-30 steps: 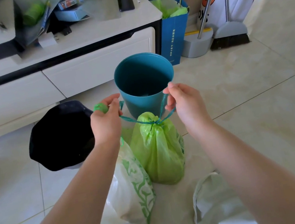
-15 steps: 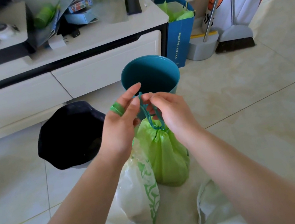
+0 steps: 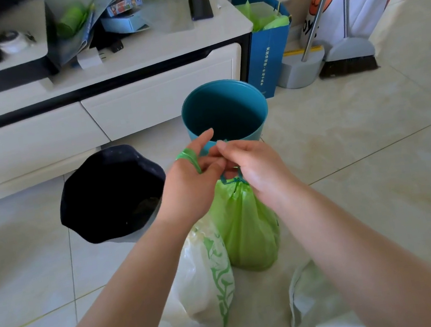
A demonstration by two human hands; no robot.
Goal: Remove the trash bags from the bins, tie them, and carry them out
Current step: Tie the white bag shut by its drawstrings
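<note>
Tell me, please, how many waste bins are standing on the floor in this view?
2. A teal bin, with no bag in it, stands mid-floor in front of the white cabinet. A black-lined bin sits to the left of it. Others may be out of view.

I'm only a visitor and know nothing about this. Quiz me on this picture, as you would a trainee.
1. True or false: the green bag sits inside the teal bin.
2. What do the left hand and right hand pinch? A) the green bag's drawstring B) a broom C) a phone
3. Fill in: the second bin, left of the teal one, is coloured ____.
Key: 1 false; 2 A; 3 black.
</note>
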